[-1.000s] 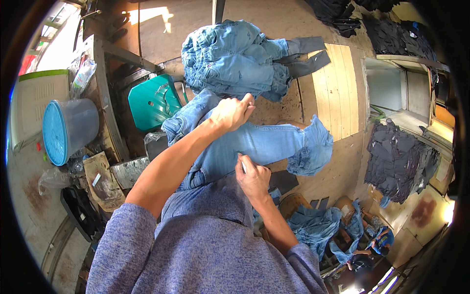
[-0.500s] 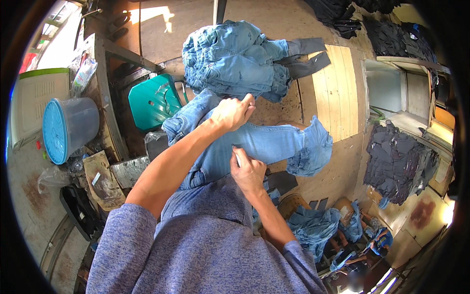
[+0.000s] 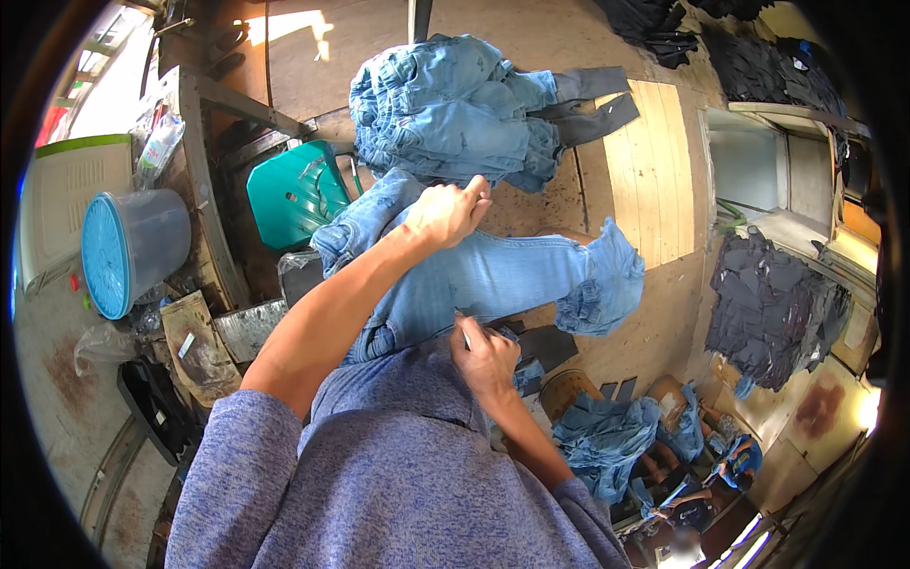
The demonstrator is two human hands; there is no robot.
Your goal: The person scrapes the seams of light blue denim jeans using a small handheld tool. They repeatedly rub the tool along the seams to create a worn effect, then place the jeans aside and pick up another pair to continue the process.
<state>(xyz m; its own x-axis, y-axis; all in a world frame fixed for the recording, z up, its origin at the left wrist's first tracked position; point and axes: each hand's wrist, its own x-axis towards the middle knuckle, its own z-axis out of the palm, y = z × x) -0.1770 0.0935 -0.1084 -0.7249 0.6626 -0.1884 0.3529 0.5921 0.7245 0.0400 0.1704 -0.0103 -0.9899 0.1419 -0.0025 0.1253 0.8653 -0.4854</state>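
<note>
The jeans (image 3: 493, 275) are light blue denim, faded and a little frayed at the hem, stretched out flat across the wooden table (image 3: 645, 161). One leg runs to the right and ends in a bunched cuff; the waist end lies toward the left, near a green plastic chair (image 3: 289, 194).

The left hand (image 3: 447, 213) is closed in a loose fist on the upper edge of the jeans, pinching the cloth between thumb and fingers. The right hand (image 3: 485, 358) sits at the lower edge of the jeans, close to the body, fingers curled around a small thin tool whose tip touches the denim; what kind of tool it is cannot be told. The jeans lie between the two hands.

A pile of blue jeans (image 3: 445, 109) rests farther back on the table.
</note>
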